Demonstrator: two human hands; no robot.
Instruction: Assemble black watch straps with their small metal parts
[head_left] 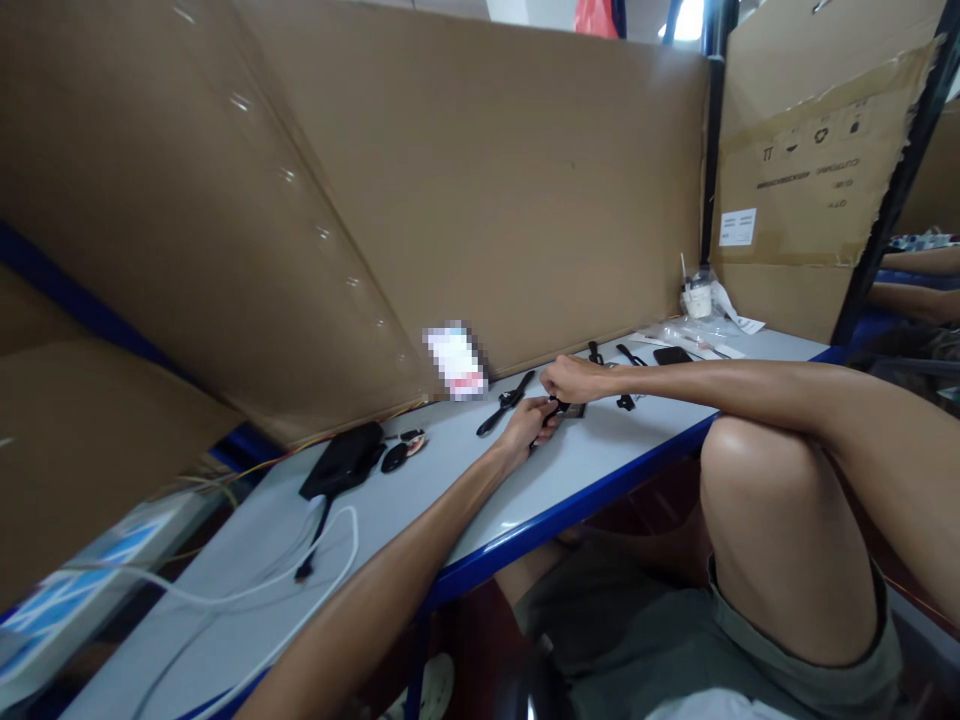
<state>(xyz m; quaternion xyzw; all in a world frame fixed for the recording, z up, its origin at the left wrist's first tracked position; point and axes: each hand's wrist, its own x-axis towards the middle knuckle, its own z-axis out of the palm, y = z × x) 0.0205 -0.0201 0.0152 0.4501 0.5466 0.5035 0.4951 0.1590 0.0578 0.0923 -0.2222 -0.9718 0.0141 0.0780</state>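
Over the middle of the table, my left hand [529, 424] is closed round a slim black strap [555, 404], much of it hidden by the fingers. My right hand [574, 380] is curled right beside it at the strap's upper end; whatever its fingers pinch is hidden. Just left of the hands lies what looks like a black-strapped wristwatch [507, 402]. Below my right wrist is a small dark flat piece [576, 410]. Small black parts [626, 402] and another black strap [631, 355] lie to the right.
A black pouch [345, 460], keys [405, 447] and a white cable [247, 597] occupy the table's left. A lit phone [456, 360], blurred out, leans against the cardboard wall [465, 200]. At the right are a dark phone-like slab [672, 356] and a cup [697, 297] in plastic.
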